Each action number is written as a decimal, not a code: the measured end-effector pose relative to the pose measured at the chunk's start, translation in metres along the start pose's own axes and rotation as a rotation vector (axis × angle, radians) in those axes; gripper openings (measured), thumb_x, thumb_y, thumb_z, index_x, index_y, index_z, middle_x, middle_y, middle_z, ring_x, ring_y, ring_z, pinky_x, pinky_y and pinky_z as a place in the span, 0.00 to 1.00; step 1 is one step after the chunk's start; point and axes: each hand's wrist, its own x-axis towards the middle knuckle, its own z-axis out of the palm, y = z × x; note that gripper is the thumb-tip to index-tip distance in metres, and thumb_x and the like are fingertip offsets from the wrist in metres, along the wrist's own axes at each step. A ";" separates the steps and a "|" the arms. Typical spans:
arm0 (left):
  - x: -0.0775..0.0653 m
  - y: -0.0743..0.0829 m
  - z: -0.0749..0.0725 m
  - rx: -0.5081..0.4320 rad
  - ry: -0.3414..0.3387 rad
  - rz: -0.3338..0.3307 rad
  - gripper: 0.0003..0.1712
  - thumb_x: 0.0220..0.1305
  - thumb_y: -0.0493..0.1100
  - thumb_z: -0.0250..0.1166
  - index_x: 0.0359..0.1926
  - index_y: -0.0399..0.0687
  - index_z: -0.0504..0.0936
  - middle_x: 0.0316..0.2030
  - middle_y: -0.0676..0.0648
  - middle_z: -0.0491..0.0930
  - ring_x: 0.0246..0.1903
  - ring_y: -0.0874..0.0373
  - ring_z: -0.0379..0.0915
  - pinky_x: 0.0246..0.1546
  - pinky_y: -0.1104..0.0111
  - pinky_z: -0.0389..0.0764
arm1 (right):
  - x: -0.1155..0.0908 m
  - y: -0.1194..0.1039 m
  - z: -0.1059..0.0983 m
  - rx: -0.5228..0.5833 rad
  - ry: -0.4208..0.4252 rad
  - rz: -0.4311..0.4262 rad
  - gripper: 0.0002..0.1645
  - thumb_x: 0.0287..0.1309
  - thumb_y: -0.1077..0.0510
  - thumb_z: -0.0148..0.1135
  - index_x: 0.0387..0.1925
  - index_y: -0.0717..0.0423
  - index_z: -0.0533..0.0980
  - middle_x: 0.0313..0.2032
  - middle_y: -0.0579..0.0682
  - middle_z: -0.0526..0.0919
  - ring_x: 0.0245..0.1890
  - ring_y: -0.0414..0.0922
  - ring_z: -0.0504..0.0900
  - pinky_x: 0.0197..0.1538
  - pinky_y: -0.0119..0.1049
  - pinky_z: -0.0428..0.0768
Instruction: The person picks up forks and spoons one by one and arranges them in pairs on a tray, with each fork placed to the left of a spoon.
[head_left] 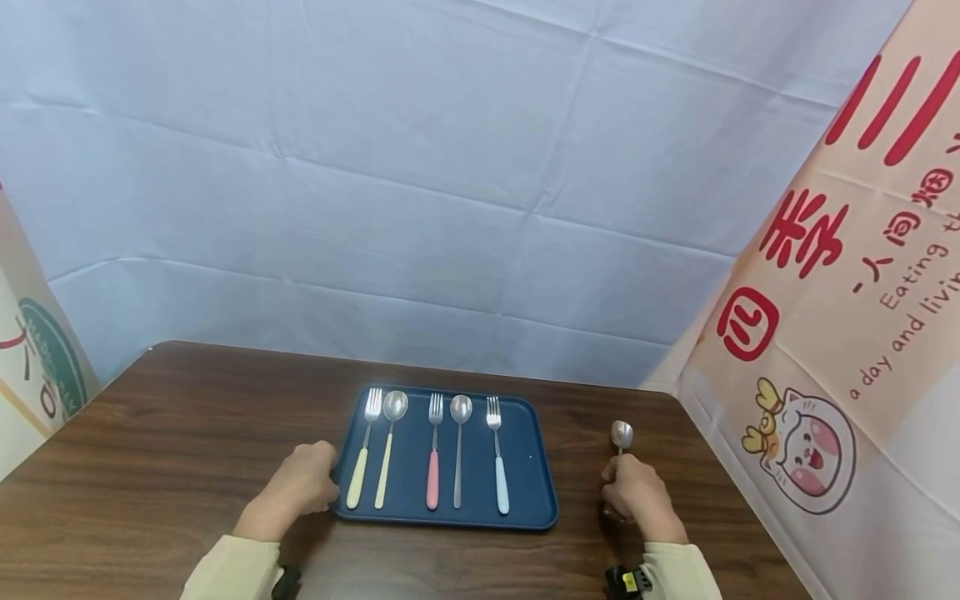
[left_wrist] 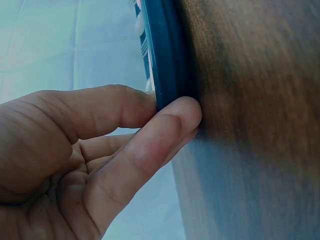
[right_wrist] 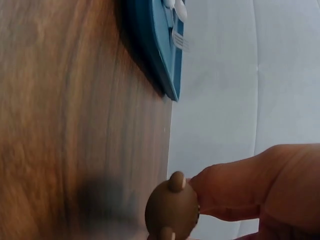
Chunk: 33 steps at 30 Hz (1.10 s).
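My left hand (head_left: 303, 479) pinches the left rim of a dark blue tray (head_left: 528, 467); in the left wrist view, thumb and fingers meet at the tray's edge (left_wrist: 170, 55). To the right of the tray, my right hand (head_left: 637, 492) grips a metal spoon (head_left: 622, 433), its bowl pointing away. The spoon's handle ends in a brown, round-eared animal head (right_wrist: 172, 207). On the tray, left to right, lie a yellow-handled fork (head_left: 358, 475), a yellow-handled spoon (head_left: 385, 471), a pink-handled fork (head_left: 432, 479), an all-metal spoon (head_left: 458, 458) and a pale-blue-handled fork (head_left: 501, 483).
The tray and hands are over a dark brown wooden table (head_left: 187, 433). A pale cloth (head_left: 375, 183) hangs behind its far edge. At the right hangs a printed banner (head_left: 825, 333) with red characters and a cartoon face; another printed sheet (head_left: 45, 358) is at the left.
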 end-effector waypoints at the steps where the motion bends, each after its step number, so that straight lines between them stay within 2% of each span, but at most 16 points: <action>1: 0.000 0.000 0.000 0.000 -0.002 -0.002 0.06 0.45 0.26 0.61 0.21 0.36 0.72 0.16 0.46 0.69 0.14 0.57 0.68 0.16 0.68 0.69 | 0.000 -0.001 0.001 -0.005 0.003 -0.007 0.08 0.47 0.70 0.55 0.32 0.62 0.76 0.24 0.50 0.75 0.19 0.45 0.72 0.25 0.40 0.70; 10: 0.000 0.000 -0.001 -0.002 -0.011 -0.010 0.06 0.45 0.26 0.61 0.22 0.36 0.72 0.15 0.46 0.70 0.14 0.58 0.68 0.16 0.68 0.69 | 0.000 -0.016 0.007 -0.040 0.017 -0.065 0.09 0.46 0.69 0.57 0.33 0.62 0.77 0.20 0.48 0.74 0.19 0.43 0.73 0.31 0.44 0.73; 18: 0.000 -0.001 -0.001 -0.014 -0.005 -0.004 0.06 0.45 0.26 0.61 0.22 0.36 0.73 0.15 0.46 0.70 0.14 0.58 0.68 0.16 0.68 0.69 | 0.002 -0.026 0.015 -0.025 0.013 -0.100 0.09 0.48 0.69 0.57 0.35 0.63 0.77 0.14 0.47 0.72 0.15 0.43 0.72 0.27 0.41 0.71; 33: 0.001 0.000 -0.001 -0.012 -0.002 -0.007 0.06 0.45 0.25 0.61 0.23 0.35 0.73 0.15 0.46 0.70 0.14 0.57 0.68 0.16 0.68 0.69 | 0.002 -0.045 0.025 -0.055 0.064 -0.184 0.07 0.45 0.67 0.63 0.32 0.61 0.79 0.15 0.46 0.71 0.19 0.42 0.71 0.28 0.41 0.72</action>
